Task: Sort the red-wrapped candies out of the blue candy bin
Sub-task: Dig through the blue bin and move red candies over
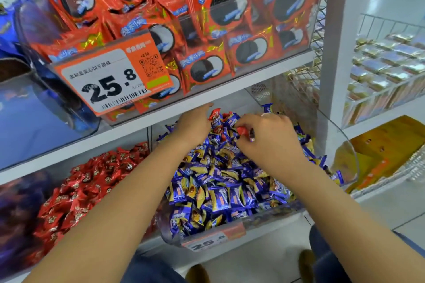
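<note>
Blue candy bin [340, 135]: clear, curved plastic wall; heaped with small glossy blue-and-yellow pillow wrappers, crimped at the ends. It sits under both your hands.
Right hand [269, 138]: your fingers are curled and pinching a red-wrapped candy [243, 131] near the back of the heap; a purple-tipped wrapper end shows at your fingertips. Most of that candy is covered by your fingers.
Left hand [195, 123]: reaches deep under the upper shelf edge [230, 89]; the fingers run straight toward the back, with the tips partly lost against the shelf. I cannot tell whether it holds anything.
Second red candy [215, 119]: crinkled foil, standing up from the heap between your two hands, just beside your left hand.
Red candy bin [87, 190]: to the left of your left forearm; shiny red twisted wrappers with gold marks, and the far left side blurred.
Upper bin [299, 30]: above your hands; clear wall, flat orange-red biscuit packs printed with dark round biscuits.
Price tag [115, 76]: orange and white card, reads 25.8; the small print is illegible.
Lower price label [211, 240]: on the blue bin's front, blurred and partly readable.
</note>
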{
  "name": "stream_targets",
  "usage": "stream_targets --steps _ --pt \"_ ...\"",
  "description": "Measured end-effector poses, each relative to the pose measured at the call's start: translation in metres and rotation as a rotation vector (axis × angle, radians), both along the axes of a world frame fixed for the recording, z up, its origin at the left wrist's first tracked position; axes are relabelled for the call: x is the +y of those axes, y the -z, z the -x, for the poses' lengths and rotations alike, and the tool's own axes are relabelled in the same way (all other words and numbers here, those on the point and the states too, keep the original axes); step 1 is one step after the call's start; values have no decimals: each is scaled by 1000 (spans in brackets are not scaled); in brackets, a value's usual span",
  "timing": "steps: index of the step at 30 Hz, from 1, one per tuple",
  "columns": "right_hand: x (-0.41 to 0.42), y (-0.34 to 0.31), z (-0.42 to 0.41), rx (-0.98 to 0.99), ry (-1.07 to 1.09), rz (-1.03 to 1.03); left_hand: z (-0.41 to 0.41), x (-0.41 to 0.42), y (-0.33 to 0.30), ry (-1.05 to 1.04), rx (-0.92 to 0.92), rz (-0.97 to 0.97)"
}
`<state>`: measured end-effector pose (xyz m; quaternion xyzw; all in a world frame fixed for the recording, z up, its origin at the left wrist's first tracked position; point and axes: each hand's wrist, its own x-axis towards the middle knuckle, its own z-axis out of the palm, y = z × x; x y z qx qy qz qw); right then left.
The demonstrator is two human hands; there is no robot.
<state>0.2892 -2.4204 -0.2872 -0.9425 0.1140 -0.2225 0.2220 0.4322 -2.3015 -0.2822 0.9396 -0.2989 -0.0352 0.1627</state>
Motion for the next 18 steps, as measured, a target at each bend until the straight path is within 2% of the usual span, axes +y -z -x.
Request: stream_targets --steps 4,9,14,16,18 --pt "-28 -4 10 55 63 -41 -24 -28 4 -18 137 -115" --pt "-52 -9 22 62 90 -68 -28 -49 8 66 256 -340" --pt "-55 -12 21 51 100 -93 -13 -41 -2 184 341 -169" --pt "-51 -13 19 67 98 -97 5 -32 -3 273 351 -175" --pt "-48 -13 19 74 98 -90 24 -21 -2 390 273 -199"
